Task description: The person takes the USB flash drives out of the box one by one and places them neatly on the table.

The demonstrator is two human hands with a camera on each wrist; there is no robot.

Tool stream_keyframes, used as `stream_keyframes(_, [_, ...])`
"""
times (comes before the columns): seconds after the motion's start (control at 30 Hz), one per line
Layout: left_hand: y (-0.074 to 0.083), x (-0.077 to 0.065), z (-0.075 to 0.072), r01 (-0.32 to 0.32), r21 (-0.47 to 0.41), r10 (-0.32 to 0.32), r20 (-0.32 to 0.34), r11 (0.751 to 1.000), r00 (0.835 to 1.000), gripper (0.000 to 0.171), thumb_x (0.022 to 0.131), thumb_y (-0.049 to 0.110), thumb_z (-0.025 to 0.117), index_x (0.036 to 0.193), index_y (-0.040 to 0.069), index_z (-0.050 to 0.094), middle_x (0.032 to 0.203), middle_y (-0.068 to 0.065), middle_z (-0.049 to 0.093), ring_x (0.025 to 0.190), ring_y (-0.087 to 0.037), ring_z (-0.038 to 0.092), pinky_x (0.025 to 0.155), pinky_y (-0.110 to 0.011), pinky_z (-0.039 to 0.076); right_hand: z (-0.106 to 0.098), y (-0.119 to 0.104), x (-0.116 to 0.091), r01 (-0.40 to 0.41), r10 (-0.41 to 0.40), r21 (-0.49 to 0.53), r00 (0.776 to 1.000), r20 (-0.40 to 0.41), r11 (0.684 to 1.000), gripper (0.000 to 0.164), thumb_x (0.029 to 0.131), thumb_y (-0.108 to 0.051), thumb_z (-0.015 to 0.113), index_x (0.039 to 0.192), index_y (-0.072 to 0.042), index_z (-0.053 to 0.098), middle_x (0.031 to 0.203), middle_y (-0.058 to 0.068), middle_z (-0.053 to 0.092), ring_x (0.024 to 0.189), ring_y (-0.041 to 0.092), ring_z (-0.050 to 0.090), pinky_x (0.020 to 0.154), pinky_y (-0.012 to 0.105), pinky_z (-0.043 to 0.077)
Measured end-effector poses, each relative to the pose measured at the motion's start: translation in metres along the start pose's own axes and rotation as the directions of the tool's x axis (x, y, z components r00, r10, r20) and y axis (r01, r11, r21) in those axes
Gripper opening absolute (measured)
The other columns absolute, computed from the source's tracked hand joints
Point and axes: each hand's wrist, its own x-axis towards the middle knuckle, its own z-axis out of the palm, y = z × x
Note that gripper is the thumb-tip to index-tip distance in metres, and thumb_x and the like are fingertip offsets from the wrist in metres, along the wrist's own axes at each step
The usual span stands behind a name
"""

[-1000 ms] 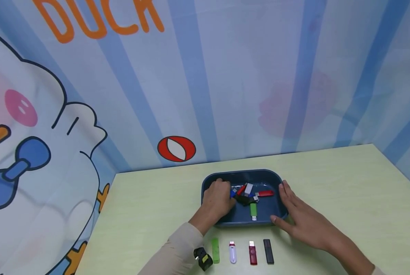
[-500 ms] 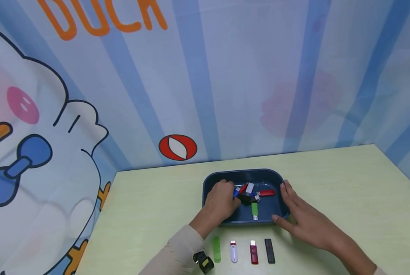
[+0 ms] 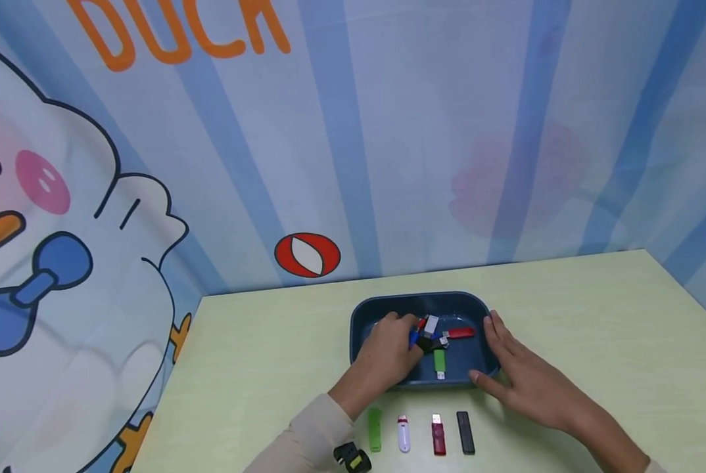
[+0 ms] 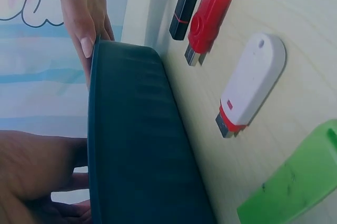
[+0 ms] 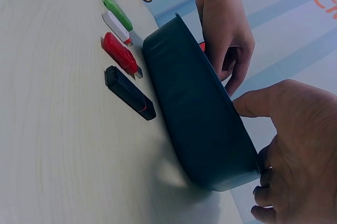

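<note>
My left hand (image 3: 388, 349) reaches into a dark blue rectangular bin (image 3: 367, 307), among a pile of USB flash drives. Its fingers bend down beside a blue flash drive (image 3: 413, 337); the fingertips are hidden, and I cannot tell whether they grip anything. Around it in the bin lie a white flash drive (image 3: 431, 326), a red one (image 3: 461, 333) and a green one (image 3: 440, 362). My right hand (image 3: 530, 387) rests against the bin's right end, fingers extended along that side. In the right wrist view, its thumb (image 5: 255, 103) touches the rim.
In front of the bin, several flash drives lie in a row on the pale table (image 3: 258, 368): green (image 3: 375, 430), white (image 3: 403, 433), dark red (image 3: 438, 435) and black (image 3: 465, 433). A printed cloth backdrop (image 3: 412, 131) stands behind the table.
My left hand has slid a little to the right inside the bin, covering more of the pile. My right hand stays at the bin's right end.
</note>
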Motion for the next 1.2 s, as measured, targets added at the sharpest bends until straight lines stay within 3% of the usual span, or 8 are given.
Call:
stream_keyframes(0.47, [0.013, -0.009, -0.004, 0.03, -0.068, -0.026, 0.059, 0.997, 0.998, 0.044, 0.084, 0.025, 0.07, 0.124, 0.011, 0.06, 0.107, -0.003, 0.059, 0.079, -0.009, 0.052, 0.066, -0.019, 0.051, 0.001, 0.001, -0.001, -0.002, 0.002, 0.003, 1.0, 0.009, 1.0, 0.096, 0.088, -0.072, 0.036, 0.153, -0.008, 0.006, 0.158, 0.007, -0.004, 0.137, 0.035, 0.017, 0.1, 0.056, 0.034])
stream_keyframes(1.03, [0.028, -0.017, -0.014, -0.019, -0.121, 0.032, 0.104, 0.992, 0.994, 0.042, 0.082, 0.027, 0.072, 0.118, 0.01, 0.06, 0.112, -0.002, 0.058, 0.079, -0.006, 0.053, 0.06, -0.014, 0.049, 0.001, 0.001, -0.001, 0.021, -0.021, 0.019, 1.0, -0.004, 1.0, 0.095, 0.089, -0.07, 0.037, 0.152, -0.007, 0.005, 0.157, 0.006, -0.005, 0.137, 0.035, 0.018, 0.101, 0.056, 0.033])
stream_keyframes(1.2, [0.032, -0.02, -0.015, -0.056, -0.101, 0.066, 0.102, 0.993, 0.993, 0.043, 0.082, 0.03, 0.072, 0.117, 0.009, 0.059, 0.107, -0.001, 0.059, 0.076, -0.004, 0.052, 0.058, -0.011, 0.047, 0.001, 0.001, -0.002, 0.025, -0.025, 0.019, 1.0, -0.005, 1.0, 0.095, 0.089, -0.07, 0.037, 0.153, -0.008, 0.004, 0.157, 0.006, -0.006, 0.137, 0.035, 0.017, 0.101, 0.056, 0.033])
